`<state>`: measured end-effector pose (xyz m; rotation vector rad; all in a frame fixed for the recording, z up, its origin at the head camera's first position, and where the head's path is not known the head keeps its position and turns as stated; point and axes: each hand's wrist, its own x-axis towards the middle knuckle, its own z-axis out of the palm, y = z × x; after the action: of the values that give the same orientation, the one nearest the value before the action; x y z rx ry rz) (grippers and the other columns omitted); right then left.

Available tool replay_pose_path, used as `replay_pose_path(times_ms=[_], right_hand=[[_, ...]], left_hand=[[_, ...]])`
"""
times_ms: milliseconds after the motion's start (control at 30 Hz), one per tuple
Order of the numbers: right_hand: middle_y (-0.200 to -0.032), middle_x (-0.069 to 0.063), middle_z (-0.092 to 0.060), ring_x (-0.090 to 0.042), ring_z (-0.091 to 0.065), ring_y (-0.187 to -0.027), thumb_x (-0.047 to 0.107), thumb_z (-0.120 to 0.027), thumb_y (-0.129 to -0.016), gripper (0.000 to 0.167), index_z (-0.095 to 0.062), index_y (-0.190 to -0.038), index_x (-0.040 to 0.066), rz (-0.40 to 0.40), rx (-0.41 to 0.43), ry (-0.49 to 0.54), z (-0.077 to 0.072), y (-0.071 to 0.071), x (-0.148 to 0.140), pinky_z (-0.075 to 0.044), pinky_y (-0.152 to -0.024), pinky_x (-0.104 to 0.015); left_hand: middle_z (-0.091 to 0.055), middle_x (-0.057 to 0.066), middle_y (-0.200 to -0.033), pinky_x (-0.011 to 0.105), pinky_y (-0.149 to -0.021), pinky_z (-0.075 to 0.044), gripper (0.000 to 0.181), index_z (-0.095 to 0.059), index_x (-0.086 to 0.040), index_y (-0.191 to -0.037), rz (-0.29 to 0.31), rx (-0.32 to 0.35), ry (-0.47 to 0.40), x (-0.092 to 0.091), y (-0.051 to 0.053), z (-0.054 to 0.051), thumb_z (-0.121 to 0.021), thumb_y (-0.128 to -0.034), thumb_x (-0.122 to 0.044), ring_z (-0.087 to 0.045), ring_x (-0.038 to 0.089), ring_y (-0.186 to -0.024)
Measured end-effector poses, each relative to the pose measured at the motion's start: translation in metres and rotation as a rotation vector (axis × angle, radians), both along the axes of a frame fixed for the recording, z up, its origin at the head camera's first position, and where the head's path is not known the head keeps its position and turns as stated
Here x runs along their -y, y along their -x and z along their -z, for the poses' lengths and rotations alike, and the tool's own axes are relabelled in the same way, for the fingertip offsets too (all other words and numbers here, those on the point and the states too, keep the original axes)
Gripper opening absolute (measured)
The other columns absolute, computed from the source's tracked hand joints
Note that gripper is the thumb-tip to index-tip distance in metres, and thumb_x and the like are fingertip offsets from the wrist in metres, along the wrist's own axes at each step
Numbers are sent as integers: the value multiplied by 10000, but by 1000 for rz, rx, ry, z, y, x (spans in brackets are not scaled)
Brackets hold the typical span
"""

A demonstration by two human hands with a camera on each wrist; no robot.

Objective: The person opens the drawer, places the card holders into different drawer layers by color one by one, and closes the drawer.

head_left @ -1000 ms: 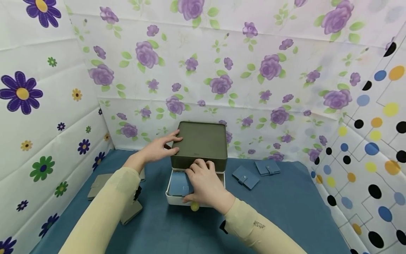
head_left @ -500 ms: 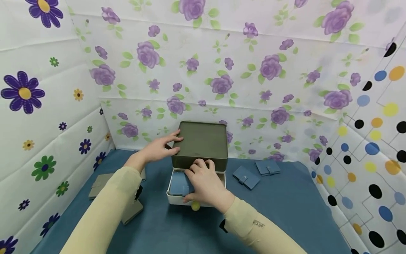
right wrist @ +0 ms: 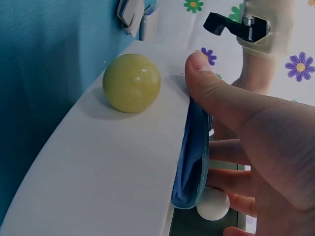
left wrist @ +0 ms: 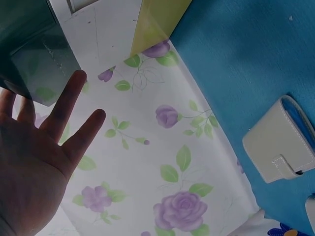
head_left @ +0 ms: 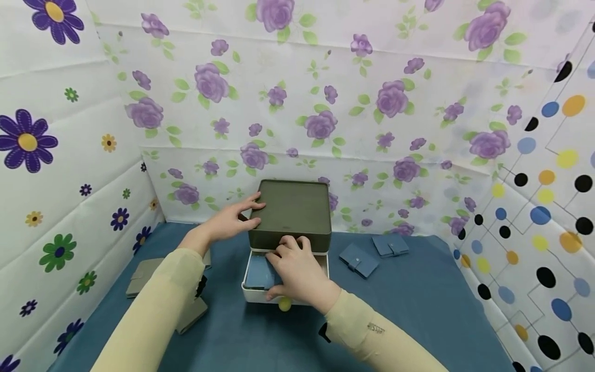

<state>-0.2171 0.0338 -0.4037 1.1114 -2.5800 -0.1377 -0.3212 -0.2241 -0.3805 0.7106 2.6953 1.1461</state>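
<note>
Right wrist; right hand [right wrist: 275, 147] holds blue wallet [right wrist: 194, 162]; yellow knob [right wrist: 132, 82] on white panel [right wrist: 113, 167]

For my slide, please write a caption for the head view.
Left hand at an olive box, right hand over the open white drawer.

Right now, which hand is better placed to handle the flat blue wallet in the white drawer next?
Probably right: the right hand is over the white drawer, by the blue wallet; the left hand is at the edge of the square olive box.

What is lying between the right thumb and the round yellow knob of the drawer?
Right wrist view: between the right thumb and the yellow knob, only a bare strip of white drawer front shows.
</note>
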Motion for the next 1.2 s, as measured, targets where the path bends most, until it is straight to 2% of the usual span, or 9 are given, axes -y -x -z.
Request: replay_pose_path(times_ms=[200, 400, 600, 700, 800, 1000, 1100, 1200], right_hand=[[-1184, 6, -737, -248, -486, -1299, 791, -790, -773, 778, -765, -1344, 262, -9, -10, 15, 2, 0, 0, -389, -1063, -558], [-1242, 27, -729, -266, -480, -1368, 776, -779, -795, 731, -771, -1345, 295, -40, -7, 26, 7, 1, -2, -382, -1081, -579], [-1303, 43, -707, -292, -425, -1484, 704, -787, -849, 647, -767, -1351, 296, -131, 16, 76, 12, 2, -8, -337, -1151, -639], [-1313, 51, -699, -296, -385, -1527, 655, -790, -884, 556, -779, -1317, 307, -168, 35, 115, 15, 0, -18, -305, -1178, -655], [-1310, 45, -702, -295, -377, -1541, 587, -799, -919, 452, -795, -1272, 304, -204, 40, 177, 20, -2, -30, -303, -1183, -655], [-1201, 50, -744, -288, -502, -1454, 455, -844, -929, 290, -828, -1146, 263, -305, 45, 373, 33, -3, -62, -384, -1159, -604], [-1133, 52, -759, -302, -583, -1370, 375, -889, -898, 237, -841, -1078, 230, -281, 41, 475, 40, 0, -91, -451, -1116, -572], [-1101, 39, -767, -321, -625, -1314, 306, -915, -878, 216, -849, -1052, 197, -195, 59, 553, 50, 5, -118, -491, -1082, -566]], left_hand=[[-120, -53, -1795, 553, -1075, -502, 565, -496, -185, -1627, -7, -20, 17, -2, 1, -3, -616, -1111, -384, -536, 362, -1413], [-106, -58, -1796, 549, -1082, -497, 572, -491, -181, -1630, -1, 2, 17, -4, 1, -5, -615, -1111, -386, -526, 366, -1421], [-126, -58, -1793, 550, -1071, -505, 563, -509, -170, -1619, -25, 8, 17, 1, -2, -4, -636, -1102, -353, -545, 362, -1400], [-125, -63, -1793, 533, -1079, -505, 576, -504, -180, -1623, -14, 4, 26, 2, -3, -2, -630, -1101, -388, -545, 350, -1407], [-106, -36, -1799, 544, -1092, -492, 588, -487, -167, -1632, 11, 7, 18, 3, -2, -1, -615, -1108, -399, -520, 365, -1428], [-110, -27, -1797, 569, -1085, -484, 570, -503, -145, -1619, -21, 7, 4, 14, -6, -1, -630, -1106, -357, -529, 375, -1411], [-98, -14, -1800, 557, -1101, -475, 593, -488, -143, -1629, 8, -3, 12, 12, -3, 1, -617, -1108, -394, -504, 363, -1443], [-94, -14, -1801, 549, -1116, -463, 598, -488, -141, -1629, 31, -4, 2, 7, 1, 2, -614, -1107, -406, -450, 346, -1493]])
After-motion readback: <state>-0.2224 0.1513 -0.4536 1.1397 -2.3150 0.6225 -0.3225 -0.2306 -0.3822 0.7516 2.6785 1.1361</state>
